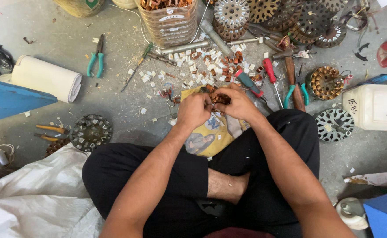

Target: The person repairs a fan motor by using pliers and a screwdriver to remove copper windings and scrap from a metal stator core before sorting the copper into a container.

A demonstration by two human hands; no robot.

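I sit cross-legged on a grey floor. My left hand (194,109) and my right hand (236,102) meet in front of my knees, both closed on a small tangle of copper wire (220,98) held between the fingers. Under the hands lies a yellow printed bag (209,136) resting against my legs. Loose white insulation scraps (193,66) and copper bits lie scattered just beyond the hands.
Motor stators (231,15) are stacked at the back; another stator (91,131) lies left, one (334,124) right, a copper-wound one (326,82) near it. Green pliers (96,57), screwdrivers (270,75), a hammer (292,75), a clear jar (169,20), a white roll (46,77), a white jerrycan (375,107) and a white sack (39,198) surround me.
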